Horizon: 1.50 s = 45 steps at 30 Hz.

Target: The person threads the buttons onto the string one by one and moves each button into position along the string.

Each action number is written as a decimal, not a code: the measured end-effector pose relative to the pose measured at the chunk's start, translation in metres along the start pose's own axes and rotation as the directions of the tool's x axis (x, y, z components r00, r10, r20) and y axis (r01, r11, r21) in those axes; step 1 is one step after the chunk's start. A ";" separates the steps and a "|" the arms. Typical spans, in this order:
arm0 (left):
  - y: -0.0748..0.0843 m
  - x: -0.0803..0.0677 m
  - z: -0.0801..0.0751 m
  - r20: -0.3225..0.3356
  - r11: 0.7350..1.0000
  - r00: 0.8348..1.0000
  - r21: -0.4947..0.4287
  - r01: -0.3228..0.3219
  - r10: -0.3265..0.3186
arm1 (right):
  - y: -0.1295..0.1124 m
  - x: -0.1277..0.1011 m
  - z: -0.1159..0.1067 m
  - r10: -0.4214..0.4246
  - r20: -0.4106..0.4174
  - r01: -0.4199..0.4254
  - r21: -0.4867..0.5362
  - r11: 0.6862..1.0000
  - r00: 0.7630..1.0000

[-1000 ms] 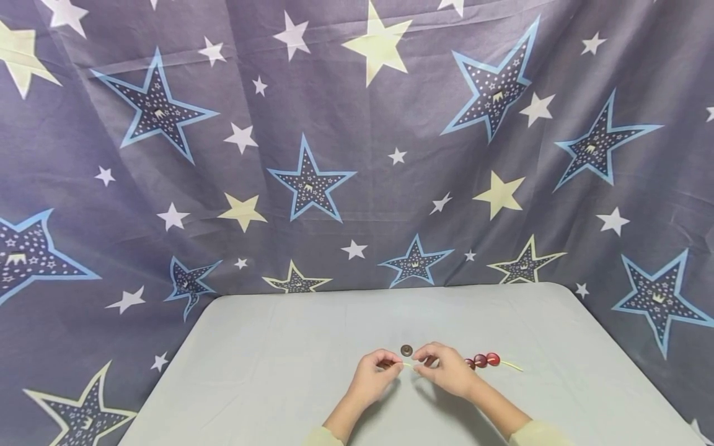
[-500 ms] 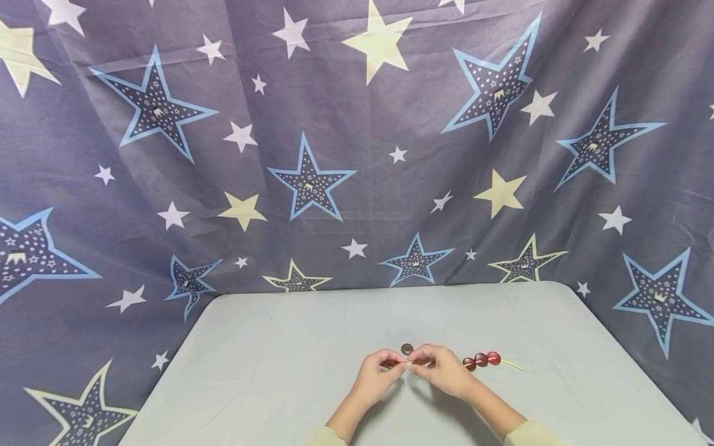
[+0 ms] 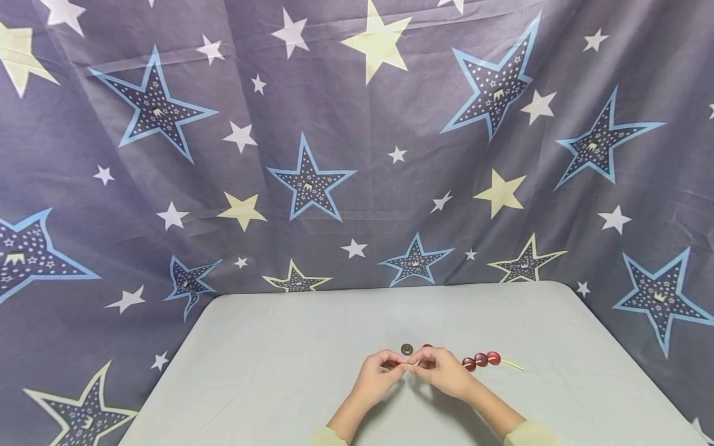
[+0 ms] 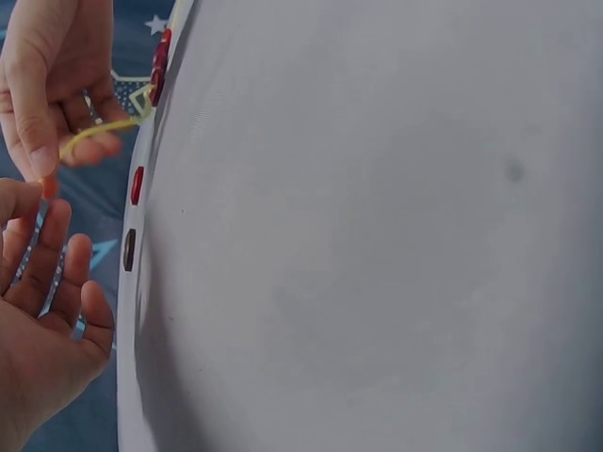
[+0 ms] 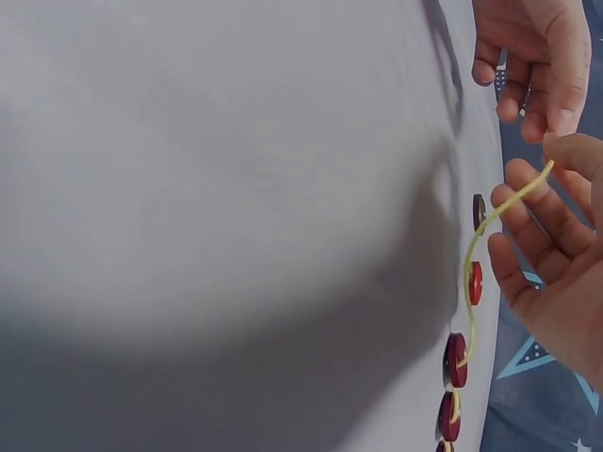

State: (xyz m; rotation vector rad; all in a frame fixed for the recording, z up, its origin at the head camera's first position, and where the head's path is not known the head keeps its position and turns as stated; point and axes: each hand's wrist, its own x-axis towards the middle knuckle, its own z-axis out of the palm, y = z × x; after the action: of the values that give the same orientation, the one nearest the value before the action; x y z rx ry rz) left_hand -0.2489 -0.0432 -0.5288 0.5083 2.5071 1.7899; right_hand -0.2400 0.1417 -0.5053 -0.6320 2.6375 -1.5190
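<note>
Two hands are meeting over a pale table [image 3: 279, 347]. The right hand [image 3: 446, 371] is pinching the free end of a yellow cord [image 5: 490, 226] strung with red buttons [image 3: 481, 359]. The left hand [image 3: 376, 375] is pinching something small, too hidden to identify. A dark button [image 3: 407, 349] and a loose red button [image 5: 475, 282] are lying just beyond the fingers.
</note>
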 end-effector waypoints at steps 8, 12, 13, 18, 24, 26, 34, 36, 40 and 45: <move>-0.001 0.001 0.000 -0.007 1.000 1.000 0.020 0.023 -0.023 | -0.001 -0.002 -0.003 0.015 -0.004 -0.015 -0.007 1.000 1.000; 0.000 0.000 0.000 -0.007 0.999 1.000 0.021 0.030 -0.030 | -0.001 -0.003 -0.004 0.023 -0.014 -0.023 -0.017 1.000 1.000; 0.000 0.000 0.000 -0.007 0.999 0.999 0.021 0.031 -0.031 | -0.001 -0.003 -0.004 0.027 -0.017 -0.028 -0.026 0.999 0.999; 0.000 0.000 0.000 -0.007 0.999 1.000 0.016 0.028 -0.028 | 0.001 -0.003 -0.005 0.016 -0.027 -0.017 -0.031 0.999 0.999; 0.002 0.000 0.000 -0.006 1.000 1.000 -0.002 0.014 -0.014 | 0.003 -0.003 -0.007 0.001 -0.047 -0.002 -0.016 1.000 0.999; 0.003 0.001 -0.001 -0.006 1.000 1.000 -0.011 0.013 -0.014 | 0.003 -0.004 -0.008 -0.011 -0.058 0.010 -0.015 1.000 0.998; 0.001 0.009 -0.001 -0.006 0.991 1.000 0.131 -0.002 0.003 | 0.004 -0.003 -0.012 -0.017 -0.086 0.015 -0.035 0.999 0.996; 0.002 0.010 0.000 -0.002 0.974 1.000 0.226 -0.015 0.016 | 0.004 -0.003 -0.013 -0.016 -0.085 0.015 -0.019 1.000 0.996; 0.003 0.014 0.003 0.005 0.902 0.999 0.428 -0.051 0.054 | 0.004 -0.003 -0.012 -0.016 -0.097 0.012 -0.037 0.999 0.995; 0.004 0.022 0.007 -0.024 0.817 0.997 0.575 -0.047 0.074 | 0.008 -0.003 -0.011 -0.027 -0.113 0.020 -0.061 0.998 0.993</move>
State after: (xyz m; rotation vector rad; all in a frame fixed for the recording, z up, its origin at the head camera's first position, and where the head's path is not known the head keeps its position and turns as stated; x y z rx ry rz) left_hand -0.2673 -0.0291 -0.5236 0.5634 3.0807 1.0191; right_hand -0.2426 0.1550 -0.5063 -0.5998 2.7785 -1.5324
